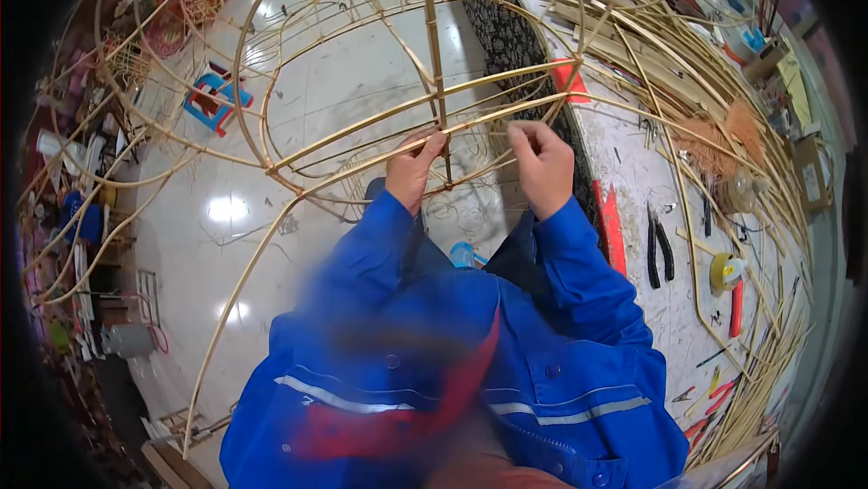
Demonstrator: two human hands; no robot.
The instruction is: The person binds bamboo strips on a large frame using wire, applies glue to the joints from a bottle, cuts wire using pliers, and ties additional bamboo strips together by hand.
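A large open frame of bent bamboo strips (348, 167) spans the space in front of me. My left hand (412, 171) is closed around a long strip at its near side, thumb on top, close to where an upright bamboo rod (432, 28) crosses. To the right, my right hand (543, 168) is raised just below the same strip, its fingers curled together in a pinch. Whatever may be between those fingertips is too small to make out. One loose strip end (217, 344) curves down at the left.
On my right a white worktable (633, 164) holds pliers (659, 249), a tape roll (723, 272) and many bamboo strips (768, 344). Red tape (610, 227) marks its edge. A blue stool (217, 98) stands on the tiled floor at left, among more bamboo frames.
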